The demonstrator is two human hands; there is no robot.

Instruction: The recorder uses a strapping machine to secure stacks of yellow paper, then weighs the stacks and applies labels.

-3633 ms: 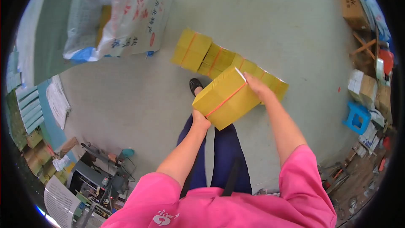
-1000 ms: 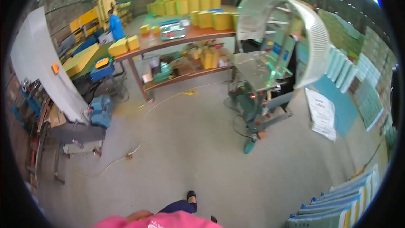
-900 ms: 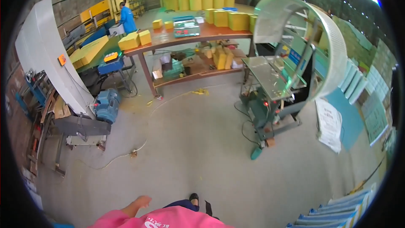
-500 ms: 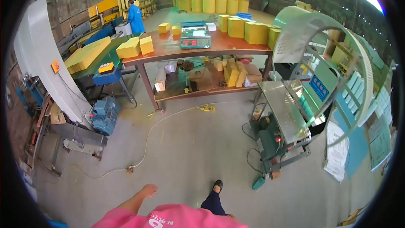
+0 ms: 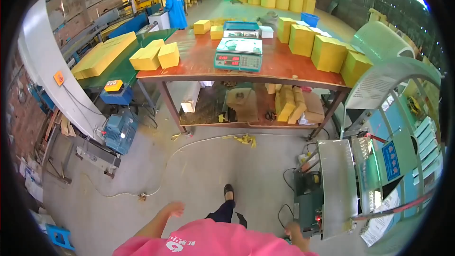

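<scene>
Across the floor before me stands the red-brown worktable (image 5: 194,58), with yellow blocks (image 5: 169,55) at its front left corner and more yellow blocks (image 5: 302,40) along its right edge; between them a digital scale (image 5: 238,61) sits near the front edge. My left hand (image 5: 175,209) hangs above the floor, fingers loosely extended, with nothing that I can see in it. My right hand (image 5: 295,232) is just beside the near left corner of the steel-topped machine (image 5: 336,185); its fingers are unclear, so I cannot tell whether it grips anything. One shoe (image 5: 229,192) forward, I judge this a walking step between grips; taking any block would call for reaching the table edge with both palms free.
</scene>
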